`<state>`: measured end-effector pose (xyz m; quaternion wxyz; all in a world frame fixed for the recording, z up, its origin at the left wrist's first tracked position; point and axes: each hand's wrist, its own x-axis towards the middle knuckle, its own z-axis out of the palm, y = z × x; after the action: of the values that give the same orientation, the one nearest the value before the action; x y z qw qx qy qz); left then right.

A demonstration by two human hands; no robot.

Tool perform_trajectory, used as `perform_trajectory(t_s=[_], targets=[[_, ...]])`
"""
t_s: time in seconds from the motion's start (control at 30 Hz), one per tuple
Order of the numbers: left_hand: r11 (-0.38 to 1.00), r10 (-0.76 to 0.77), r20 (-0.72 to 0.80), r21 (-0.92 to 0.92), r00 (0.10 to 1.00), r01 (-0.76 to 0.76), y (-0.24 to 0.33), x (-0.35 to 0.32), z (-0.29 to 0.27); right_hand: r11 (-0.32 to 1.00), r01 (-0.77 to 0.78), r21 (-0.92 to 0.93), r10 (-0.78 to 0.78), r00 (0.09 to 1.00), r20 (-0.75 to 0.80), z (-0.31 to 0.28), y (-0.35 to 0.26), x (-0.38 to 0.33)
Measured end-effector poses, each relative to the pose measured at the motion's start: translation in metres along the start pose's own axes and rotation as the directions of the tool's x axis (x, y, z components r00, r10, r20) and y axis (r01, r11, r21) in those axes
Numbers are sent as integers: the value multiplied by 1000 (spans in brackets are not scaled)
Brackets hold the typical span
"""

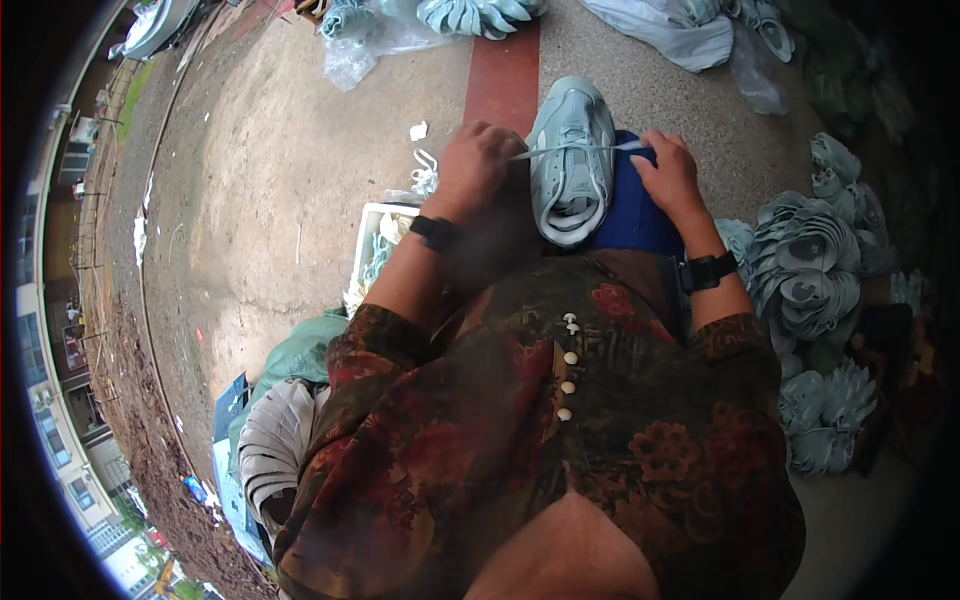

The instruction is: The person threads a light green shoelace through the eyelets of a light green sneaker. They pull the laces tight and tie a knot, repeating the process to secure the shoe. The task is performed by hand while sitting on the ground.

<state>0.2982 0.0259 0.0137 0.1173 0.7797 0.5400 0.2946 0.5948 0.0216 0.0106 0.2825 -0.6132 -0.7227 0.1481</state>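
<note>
dark red-flowered shirt (490, 420), pale round buttons (568, 388), black wristbands (708, 271)

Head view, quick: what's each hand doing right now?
Left hand: closed, gripping one side of the pale lace stretched across the shoe.
Right hand: closed, pinching the lace's other side.

Forward of our torso (560, 400), our left hand (475, 168) and right hand (670, 172) pinch with curled fingers, forearms (405, 275) bare, wrists (450, 208) dark-banded.
</note>
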Motion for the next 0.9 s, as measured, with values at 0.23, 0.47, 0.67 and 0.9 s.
perform_trajectory(t_s=[0.23,0.47,0.67,0.9], targets=[[995,61,115,-90,992,-51,39,18,40,995,71,-66,-60,986,156,43,-50,15],[984,174,18,-44,985,-173,29,30,38,910,410,-55,-403,909,107,46,-48,23],[978,204,165,8,965,-208,35,4,28,965,152,-213,-80,947,312,23,-66,1],[985,86,252,127,964,-120,46,14,39,939,176,-295,-97,959,266,51,-51,6]])
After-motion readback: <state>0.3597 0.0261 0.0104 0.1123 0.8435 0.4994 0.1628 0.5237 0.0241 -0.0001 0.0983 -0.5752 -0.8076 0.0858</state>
